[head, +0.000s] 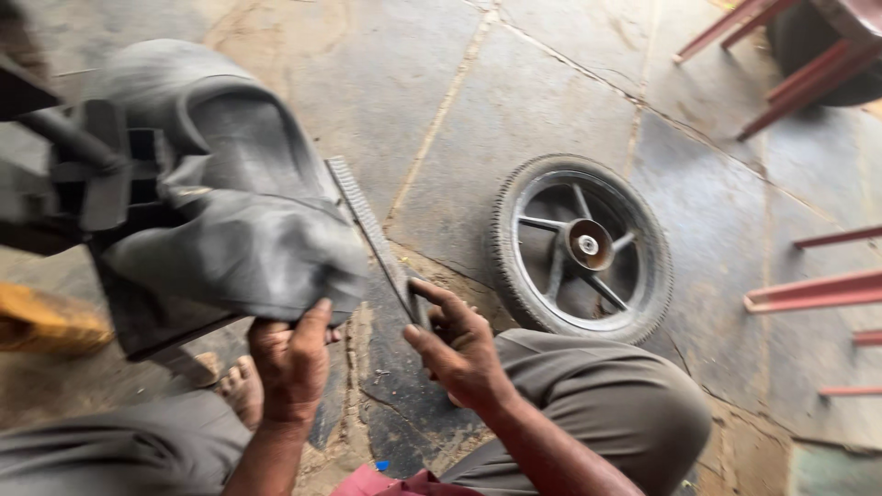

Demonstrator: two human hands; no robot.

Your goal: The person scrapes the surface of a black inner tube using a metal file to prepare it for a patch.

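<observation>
Gripping limp, dusty-grey inner tube (230, 239), left hand (292, 363); right hand (459, 349) clasps a ridged rasp (372, 234) pointing eleven o'clock.

A spoked wheel with its tyre (581, 248) lies flat on the stone floor (459, 101); red metal frames (818, 292) stand nearby.

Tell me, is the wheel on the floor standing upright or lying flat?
Lying flat: the wheel rests on its side on the stone floor, hub and spokes facing up.

Dull black rubber tube (230, 239), grey ridged file (372, 234), black treaded wheel (581, 248) with dark spokes, grey-brown stone floor (459, 92), red metal frames (813, 292).
</observation>
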